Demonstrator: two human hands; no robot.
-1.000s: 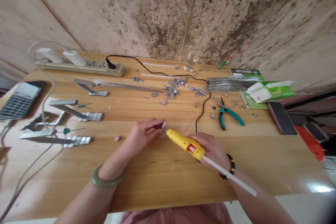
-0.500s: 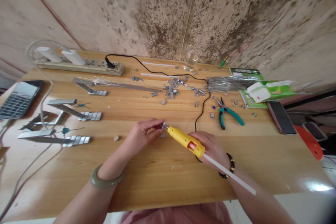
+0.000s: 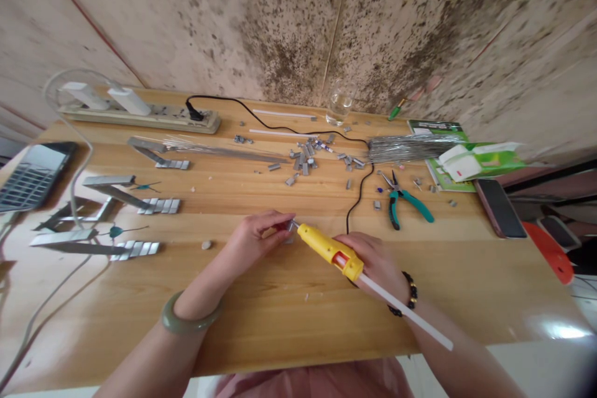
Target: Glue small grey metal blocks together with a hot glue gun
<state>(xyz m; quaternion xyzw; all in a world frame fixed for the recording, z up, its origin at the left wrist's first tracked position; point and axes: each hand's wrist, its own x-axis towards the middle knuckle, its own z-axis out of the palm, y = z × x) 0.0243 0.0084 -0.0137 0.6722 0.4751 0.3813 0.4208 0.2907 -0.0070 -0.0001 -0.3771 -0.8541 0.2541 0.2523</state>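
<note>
My right hand (image 3: 368, 258) is wrapped round a yellow hot glue gun (image 3: 321, 244), and a long white glue stick (image 3: 410, 311) sticks out of its back end. The gun's metal nozzle points left, at the fingertips of my left hand (image 3: 261, 237). Thumb and fingers there pinch a small grey metal piece (image 3: 291, 225), mostly hidden by the fingers and nozzle. Whether the nozzle touches it I cannot tell. Farther back lies a loose pile of similar small grey pieces (image 3: 305, 158).
Teal-handled pliers (image 3: 410, 202) lie to the right, near a phone (image 3: 501, 208) and a bundle of wires (image 3: 410, 148). Bent metal strips (image 3: 112, 249) stand at left. A power strip (image 3: 163, 121), a black cord (image 3: 359, 199) and a glass of water (image 3: 339, 109) are toward the wall.
Almost nothing differs. Both hands and the glue gun stay in nearly the same place.
</note>
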